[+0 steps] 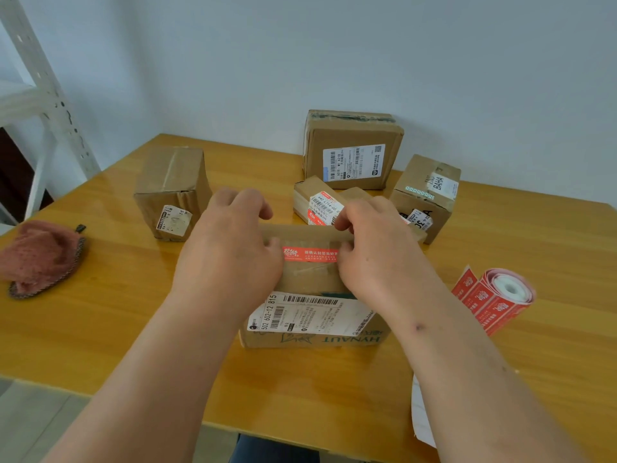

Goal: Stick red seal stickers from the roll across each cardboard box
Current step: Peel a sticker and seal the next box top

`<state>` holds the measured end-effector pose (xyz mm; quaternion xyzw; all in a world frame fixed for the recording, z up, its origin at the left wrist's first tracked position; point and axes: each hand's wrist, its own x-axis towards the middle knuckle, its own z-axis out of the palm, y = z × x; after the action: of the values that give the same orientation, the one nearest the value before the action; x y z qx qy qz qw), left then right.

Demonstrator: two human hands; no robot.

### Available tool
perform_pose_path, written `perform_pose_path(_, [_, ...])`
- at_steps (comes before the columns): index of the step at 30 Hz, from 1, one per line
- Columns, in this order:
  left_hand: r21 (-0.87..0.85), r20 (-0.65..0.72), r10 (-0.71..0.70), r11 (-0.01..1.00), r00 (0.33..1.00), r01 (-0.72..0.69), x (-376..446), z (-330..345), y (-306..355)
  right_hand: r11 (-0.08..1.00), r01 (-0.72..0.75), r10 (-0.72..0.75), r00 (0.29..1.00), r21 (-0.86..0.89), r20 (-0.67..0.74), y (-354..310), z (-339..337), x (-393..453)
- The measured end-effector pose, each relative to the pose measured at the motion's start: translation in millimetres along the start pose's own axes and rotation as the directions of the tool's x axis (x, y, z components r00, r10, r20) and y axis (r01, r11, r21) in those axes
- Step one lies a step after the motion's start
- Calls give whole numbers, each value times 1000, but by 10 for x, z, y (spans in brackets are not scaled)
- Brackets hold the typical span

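A cardboard box (310,279) with a white shipping label stands in the middle of the table. A red seal sticker (310,254) lies across its top. My left hand (230,248) rests on the box's left side, its thumb at the sticker's left end. My right hand (374,248) rests on the box's right side, its thumb pressing the sticker's right end. The roll of red stickers (497,299) lies on the table to the right, a strip hanging loose from it.
Several other cardboard boxes stand behind: one at the left (172,192), a large one by the wall (350,148), a small one (317,203), one at the right (427,195). A pink cloth (40,257) lies far left. White backing paper (422,412) hangs off the table's front edge.
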<state>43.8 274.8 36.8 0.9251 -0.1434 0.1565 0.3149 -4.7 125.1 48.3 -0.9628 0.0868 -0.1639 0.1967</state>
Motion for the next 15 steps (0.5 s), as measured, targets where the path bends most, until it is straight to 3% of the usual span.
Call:
perform_pose_path(7, [27,54,-15,1000,998,14,19,29,49,998,-58,58,998,-13,-16,33,-17,48])
perform_pose_path(15, [-59,56,5,998,998,-1,-4,9,15,993,-114,115,993,10,-15,97,-78,19])
